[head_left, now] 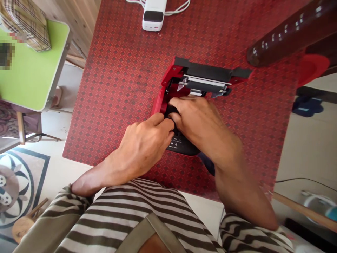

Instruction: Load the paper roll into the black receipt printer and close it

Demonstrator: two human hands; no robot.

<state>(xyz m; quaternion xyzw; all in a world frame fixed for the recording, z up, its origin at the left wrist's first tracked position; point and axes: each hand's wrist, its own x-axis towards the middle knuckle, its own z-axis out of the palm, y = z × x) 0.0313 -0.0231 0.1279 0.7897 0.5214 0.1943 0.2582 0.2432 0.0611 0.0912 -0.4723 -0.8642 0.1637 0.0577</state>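
A small red and black machine [181, 147] like a portable label printer lies on the red patterned table, its lid [210, 72] raised at the far side. Under the lid show a black roller [207, 86] and a white part. White symbols mark its black near face. My left hand [147, 144] is closed, with curled fingers on the machine's left edge. My right hand [202, 116] reaches over the machine, thumb and fingers bent down into its open inside. Whatever the right fingertips grip is hidden. Both hands' fingertips are close together.
A white power bank [153, 15] with a white cable lies at the table's far edge. A dark, shiny cylindrical object [286, 33] lies far right. To the left stands a green-topped table [34, 80] with a checked bag [31, 24]. A wooden stool [23, 228] is at lower left.
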